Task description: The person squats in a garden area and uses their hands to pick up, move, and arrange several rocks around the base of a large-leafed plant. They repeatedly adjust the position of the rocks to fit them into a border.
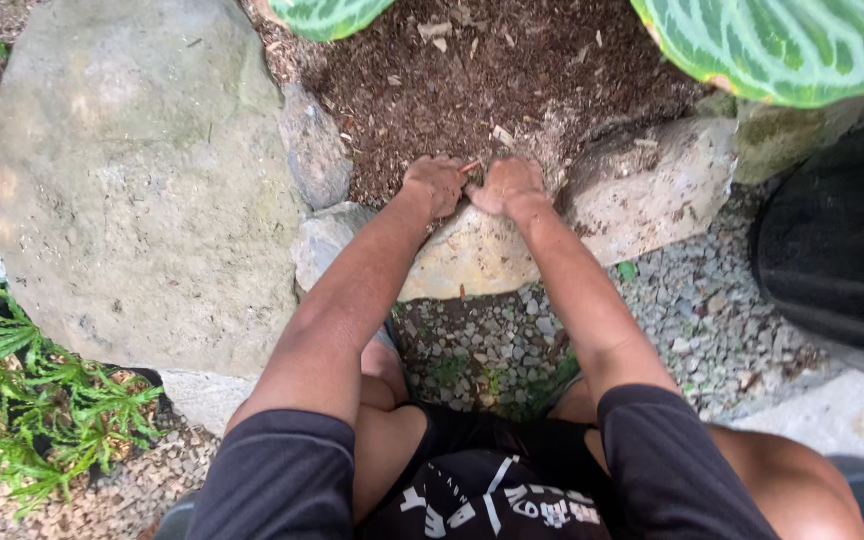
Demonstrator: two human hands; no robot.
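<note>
Soil bed [472, 80], ringed by stones. Left hand [435, 184] and right hand [507, 186] meet at its near edge, fingers curled, pinching a small reddish stick [470, 167] between them. Pale stone [467, 258] lies under the wrists, big boulder [142, 170] left, flat rock [652, 185] right. Black pot [837, 250] at right; contents hidden. Gravel [692, 310] below.

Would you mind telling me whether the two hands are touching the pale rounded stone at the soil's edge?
Touching: the head view shows the left hand and right hand resting on the pale rounded stone, with no gap.
</note>
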